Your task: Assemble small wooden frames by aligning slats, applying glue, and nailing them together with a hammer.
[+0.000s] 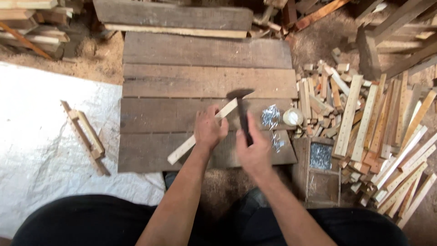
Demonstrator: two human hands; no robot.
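Note:
My left hand [208, 130] presses down on a pale wooden strip [182, 149] that lies slantwise across a worktop of dark planks [182, 82]. A dark hammer [241, 102] is gripped in my right hand [253, 150], its head raised and blurred over the strip's upper end. A heap of loose nails [271, 116] glints on the planks just right of the hammer. A small white round container [292, 117] sits beside the nails.
A low wooden box [318, 171] with nails in one compartment stands at the right of the planks. Many cut wooden strips [378, 132] are piled further right. A small nailed wooden frame [86, 136] lies on white sheeting [32, 136] at the left. Sawdust covers the ground.

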